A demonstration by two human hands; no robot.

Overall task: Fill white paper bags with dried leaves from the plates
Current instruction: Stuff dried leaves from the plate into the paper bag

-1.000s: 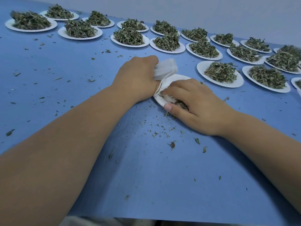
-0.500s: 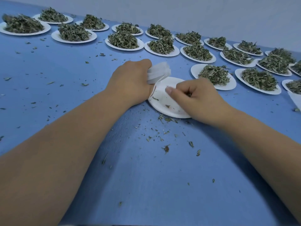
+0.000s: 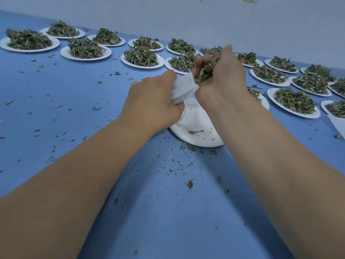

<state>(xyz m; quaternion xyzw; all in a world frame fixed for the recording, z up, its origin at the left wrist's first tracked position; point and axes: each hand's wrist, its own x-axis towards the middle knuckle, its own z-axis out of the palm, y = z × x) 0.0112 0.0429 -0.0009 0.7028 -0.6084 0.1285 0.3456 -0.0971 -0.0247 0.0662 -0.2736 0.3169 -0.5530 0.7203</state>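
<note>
Left hand: the left hand (image 3: pixel 151 103) is curled round the small white paper bag (image 3: pixel 182 89), gripping its crumpled left side, back of the hand toward the camera.
Right hand: the right hand (image 3: pixel 224 77) is raised just right of the bag, fingers closed round a clump of dried green-brown leaves (image 3: pixel 206 71); the clump's lower end meets the bag's upper right edge.
Bag: held in the air between the two hands, above the far edge of the near plate. Whether its mouth is open cannot be told.
Near plate: the round white paper plate (image 3: pixel 201 141) lies flat on the blue table (image 3: pixel 168 212) under the hands, holding only a few leaf scraps; the right forearm covers its right part.
Far plates: two rows of white plates (image 3: pixel 64 52) run left to right along the far side, each heaped with dried leaves (image 3: pixel 85 47).
Table litter: loose leaf crumbs (image 3: pixel 190 184) are scattered over the blue surface, thickest just near of the near plate.
Background: a pale grey wall (image 3: pixel 168 15) stands beyond the table's far edge.
</note>
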